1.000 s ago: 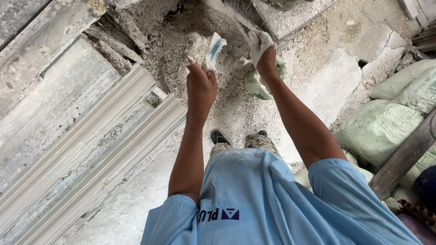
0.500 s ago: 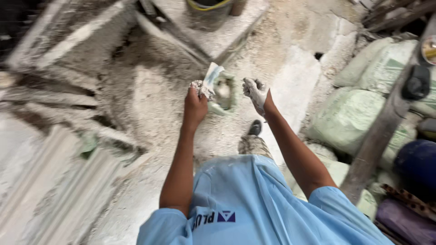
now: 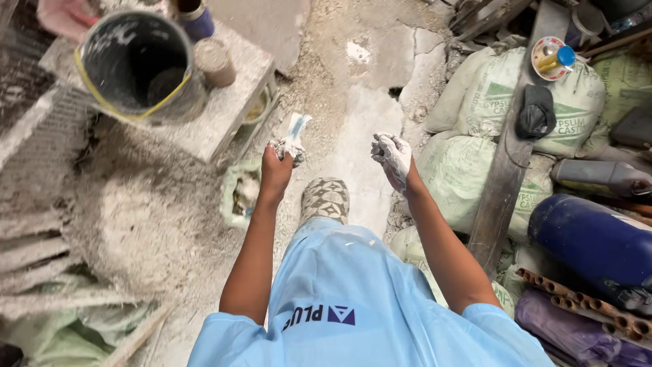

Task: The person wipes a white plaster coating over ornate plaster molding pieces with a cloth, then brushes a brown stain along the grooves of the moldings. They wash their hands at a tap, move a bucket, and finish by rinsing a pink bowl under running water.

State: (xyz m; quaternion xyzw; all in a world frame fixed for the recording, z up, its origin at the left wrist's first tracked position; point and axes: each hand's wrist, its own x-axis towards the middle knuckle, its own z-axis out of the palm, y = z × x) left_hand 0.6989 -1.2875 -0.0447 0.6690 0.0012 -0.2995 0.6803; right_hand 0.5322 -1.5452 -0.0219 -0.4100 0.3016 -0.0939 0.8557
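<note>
Both hands have dropped lower and moved apart since the earlier frame, view swung right. Dark bucket (image 3: 136,64) now sits top left on a dusty concrete slab (image 3: 224,115). Left hand (image 3: 278,166) is closed around a plaster-caked white scraper (image 3: 293,136), blade up, above a green bag (image 3: 241,194) on the floor. Right hand (image 3: 392,155), coated in plaster, is loosely open and holds nothing. Pale sacks (image 3: 475,115) are stacked on the right.
</note>
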